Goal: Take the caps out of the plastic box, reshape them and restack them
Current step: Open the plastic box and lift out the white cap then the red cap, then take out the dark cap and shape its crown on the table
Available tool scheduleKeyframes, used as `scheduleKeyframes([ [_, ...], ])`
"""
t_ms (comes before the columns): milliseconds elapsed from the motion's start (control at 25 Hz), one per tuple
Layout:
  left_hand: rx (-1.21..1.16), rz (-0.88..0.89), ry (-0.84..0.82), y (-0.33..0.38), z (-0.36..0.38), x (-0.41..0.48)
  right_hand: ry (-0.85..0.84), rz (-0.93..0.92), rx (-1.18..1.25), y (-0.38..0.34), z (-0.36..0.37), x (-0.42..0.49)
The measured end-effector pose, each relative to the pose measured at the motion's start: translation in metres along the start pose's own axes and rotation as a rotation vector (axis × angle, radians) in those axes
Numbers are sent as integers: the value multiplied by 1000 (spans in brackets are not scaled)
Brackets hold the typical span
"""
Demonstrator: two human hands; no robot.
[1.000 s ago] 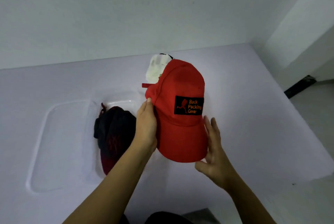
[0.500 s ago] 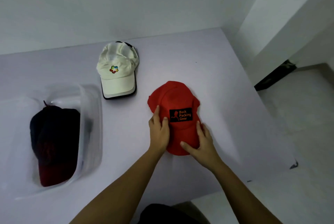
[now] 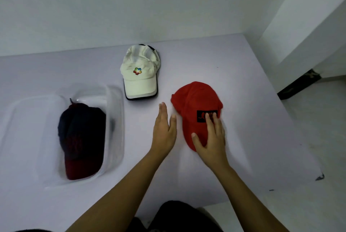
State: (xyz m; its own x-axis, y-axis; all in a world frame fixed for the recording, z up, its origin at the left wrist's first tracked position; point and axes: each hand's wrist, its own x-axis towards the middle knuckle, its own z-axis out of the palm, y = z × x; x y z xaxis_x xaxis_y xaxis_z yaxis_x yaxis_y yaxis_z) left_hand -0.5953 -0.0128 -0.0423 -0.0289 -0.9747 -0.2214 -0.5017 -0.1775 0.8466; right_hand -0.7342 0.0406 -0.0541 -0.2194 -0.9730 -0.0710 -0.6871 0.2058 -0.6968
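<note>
Nearest, right hand [image 3: 210, 136] spread flat, fingers pressing the brim and black patch of the red cap [image 3: 196, 108] on the tabletop [image 3: 243, 100]; left hand [image 3: 164, 128] open, palm down just beside that cap, gripping nothing. Left, in the clear plastic box [image 3: 114, 119], a dark cap [image 3: 82, 138], detail hard to make out. Farther back, white cap [image 3: 139, 76] stacked on another, only its dark edge showing.

A pale lavender table [image 3: 234, 59] fills the view, pushed against a plain white wall [image 3: 131, 6]. At right a white corner juts out above a light floor [image 3: 318, 119], with what may be a dark skirting strip [image 3: 297, 85].
</note>
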Motion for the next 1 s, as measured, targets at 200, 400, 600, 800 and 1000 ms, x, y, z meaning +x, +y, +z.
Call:
scheduleKeyframes([
  [200, -40, -6, 219, -30, -122, -19, -110, -179, 73, -99, 72, -7],
  [400, -61, -117, 396, -97, -221, -32, -288, -241, 190, -184, 146, -18],
  [600, -111, -311, 305, -146, -255, -26, -473, -158, 167, -226, 208, -9],
  [800, -250, -403, 147, -164, -255, -16, -492, -19, 133, -240, 230, 5],
  [1000, -338, -229, 297, -142, -269, -25, -492, -117, 254, -256, 195, 3],
])
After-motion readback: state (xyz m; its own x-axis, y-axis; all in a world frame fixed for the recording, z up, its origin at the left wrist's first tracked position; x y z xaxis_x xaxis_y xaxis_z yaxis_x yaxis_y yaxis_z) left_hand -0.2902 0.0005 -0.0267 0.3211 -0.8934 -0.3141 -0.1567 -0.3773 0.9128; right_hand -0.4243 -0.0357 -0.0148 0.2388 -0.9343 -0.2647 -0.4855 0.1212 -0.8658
